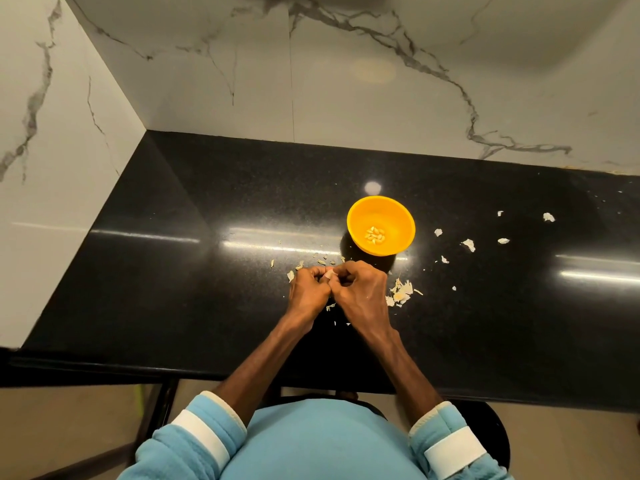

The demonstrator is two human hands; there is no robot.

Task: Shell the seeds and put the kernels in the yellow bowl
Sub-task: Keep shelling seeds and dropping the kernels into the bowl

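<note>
A black stone counter (207, 202) fills the middle of the view, with marble wall behind and to the left. On it, a little right of centre, stands the yellow bowl (401, 216), with a small cluster of pale kernels (375, 233) lying in its bottom. Just near of the bowl the left hand (308, 289) and the right hand (360, 289) are pressed together, fingers curled inward over something between the fingertips – most likely a seed, though it is too small and too hidden to tell. A heap of shell scraps (400, 292) lies just right of the right hand, more flakes (469, 244) are scattered further right, and a few bits sit just far of the left hand.

A seed of this sort looks light, small and thin – easy to drop, with a brittle husk and a soft kernel that could snap. My guess is it is best pinched by its flat faces near the pointed tip, then split along the edge seam with a thumbnail, gently
</note>
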